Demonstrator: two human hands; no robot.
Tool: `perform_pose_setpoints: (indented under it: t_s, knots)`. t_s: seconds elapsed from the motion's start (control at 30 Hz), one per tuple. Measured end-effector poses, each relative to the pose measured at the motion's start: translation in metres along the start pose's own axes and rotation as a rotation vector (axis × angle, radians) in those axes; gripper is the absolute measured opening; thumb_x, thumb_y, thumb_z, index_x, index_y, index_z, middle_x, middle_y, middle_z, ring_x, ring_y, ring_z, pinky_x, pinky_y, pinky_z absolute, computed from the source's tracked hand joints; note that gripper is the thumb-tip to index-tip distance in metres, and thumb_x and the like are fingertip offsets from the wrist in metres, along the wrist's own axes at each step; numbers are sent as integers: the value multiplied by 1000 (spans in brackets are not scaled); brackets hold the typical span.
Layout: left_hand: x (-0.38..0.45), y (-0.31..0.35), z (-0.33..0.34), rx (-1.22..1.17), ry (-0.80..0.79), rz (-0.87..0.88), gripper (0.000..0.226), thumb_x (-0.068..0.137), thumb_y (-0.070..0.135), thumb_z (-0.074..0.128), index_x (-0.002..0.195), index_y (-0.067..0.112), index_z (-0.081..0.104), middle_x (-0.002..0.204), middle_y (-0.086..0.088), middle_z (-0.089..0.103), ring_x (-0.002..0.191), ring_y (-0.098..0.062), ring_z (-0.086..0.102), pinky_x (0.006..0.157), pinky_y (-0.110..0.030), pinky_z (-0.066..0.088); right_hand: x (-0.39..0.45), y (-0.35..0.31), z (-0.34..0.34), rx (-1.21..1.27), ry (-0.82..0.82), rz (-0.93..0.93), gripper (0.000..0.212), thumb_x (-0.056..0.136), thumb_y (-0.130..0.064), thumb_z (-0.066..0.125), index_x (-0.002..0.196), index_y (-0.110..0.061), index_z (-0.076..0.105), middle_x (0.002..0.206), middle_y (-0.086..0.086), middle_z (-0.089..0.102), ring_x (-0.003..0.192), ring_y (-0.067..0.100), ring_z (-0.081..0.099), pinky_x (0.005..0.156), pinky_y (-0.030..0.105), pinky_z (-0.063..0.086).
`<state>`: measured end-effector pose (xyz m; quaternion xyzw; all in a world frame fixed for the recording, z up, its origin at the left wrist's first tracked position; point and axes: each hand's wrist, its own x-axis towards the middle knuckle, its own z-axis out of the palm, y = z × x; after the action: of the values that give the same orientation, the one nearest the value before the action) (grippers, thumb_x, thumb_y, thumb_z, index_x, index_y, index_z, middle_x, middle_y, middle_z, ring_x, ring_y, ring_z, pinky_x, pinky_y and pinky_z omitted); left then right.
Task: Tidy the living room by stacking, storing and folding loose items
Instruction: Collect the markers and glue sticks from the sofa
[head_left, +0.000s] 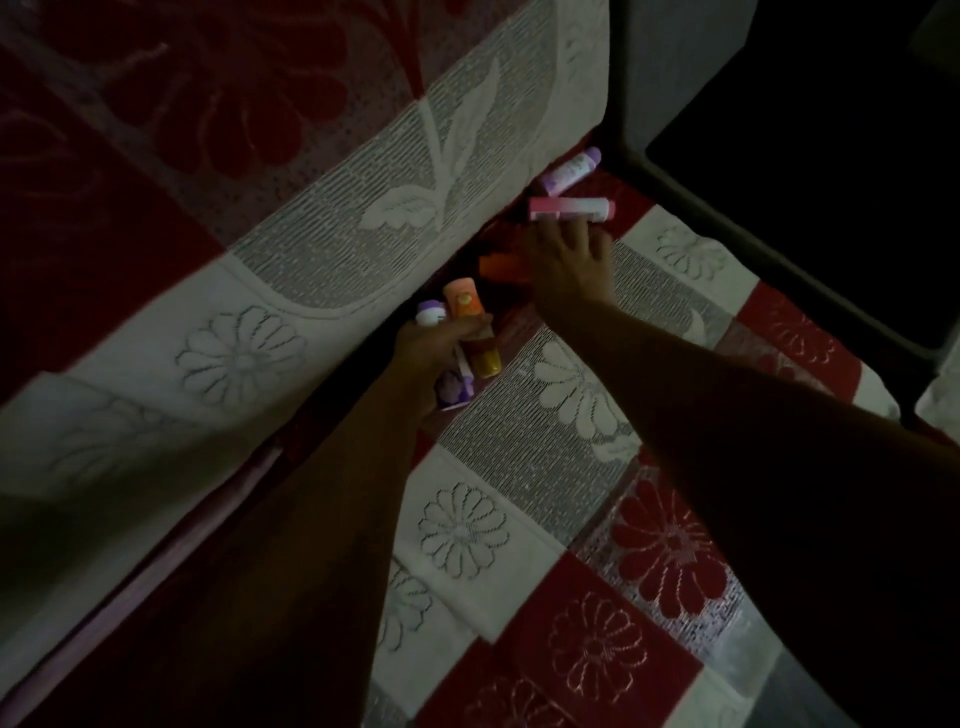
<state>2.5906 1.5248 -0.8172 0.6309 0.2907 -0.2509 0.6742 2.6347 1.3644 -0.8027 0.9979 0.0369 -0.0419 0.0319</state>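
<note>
Two hands gathering small bottles on the sofa seat

Several small containers lie in the crease where the sofa seat (545, 499) meets the backrest (311, 218); both surfaces carry a red-and-white floral cover.

Left hand (431, 358): fingers are curled round a cluster of containers and hold them against the palm. An orange bottle (464, 304) and a white bottle with a purple cap (430, 313) project from the top of the grip. A darker amber end (487, 361) and a purple-and-white piece (457, 387) project below it. The exact count inside the grip cannot be told. The hand sits at the crease, roughly midway along the visible seat.

Right hand (569, 254): it is extended further along the crease toward the far corner of the seat. Fingers are spread and fairly straight. The fingertips touch the near side of a pink tube (571, 209), which lies flat on the seat. The fingers are not closed round it.

A white-and-purple bottle (570, 169) lies just beyond the pink tube, against the base of the backrest at the far corner. An orange box-like item (501, 267) lies in the crease between the two hands, partly hidden by the right hand.

Lighting is dim; labels are not readable.
</note>
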Motion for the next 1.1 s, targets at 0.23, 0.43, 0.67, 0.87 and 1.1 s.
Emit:
perform_pose_setpoints:
  t_s: [0.23, 0.43, 0.67, 0.87, 1.1]
  knots:
    - [-61, 9, -11, 74, -44, -22, 35, 77, 23, 78, 102, 4, 62, 71, -9, 65, 38, -11, 59, 38, -16, 43, -55, 0, -41, 671, -312, 283, 38, 96, -39, 50, 123, -13, 48, 103, 7, 62, 82, 19, 60, 68, 35, 51]
    - [-168, 64, -12, 120, -113, 55, 43, 61, 30, 87, 93, 13, 65, 93, -11, 72, 77, -24, 68, 71, -34, 53, -133, 20, -153, 833, -380, 418, 51, 93, -16, 57, 139, -6, 36, 125, 16, 53, 95, 22, 52, 73, 28, 43]
    - [-353, 121, 4, 125, -164, 209, 40, 69, 17, 83, 104, 9, 65, 91, -6, 70, 74, -18, 66, 62, -24, 51, -258, 39, -309, 1257, -292, 560, 28, 96, -17, 51, 123, -12, 47, 102, 6, 63, 94, 23, 63, 80, 41, 51]
    - [-486, 94, 6, 123, -270, 171, 18, 77, 12, 77, 75, 16, 59, 71, -4, 60, 55, -11, 58, 58, -23, 48, -381, 26, -359, 1591, -86, 638, 32, 95, -25, 52, 121, -8, 48, 85, 7, 57, 71, 17, 58, 59, 29, 48]
    - [-603, 27, 13, 235, -426, 215, 25, 73, 14, 81, 93, 11, 66, 79, -10, 72, 63, -22, 69, 55, -33, 56, -520, 8, -368, 1770, -216, 523, 87, 54, -61, 83, 121, -12, 58, 109, 16, 66, 93, 34, 68, 76, 47, 57]
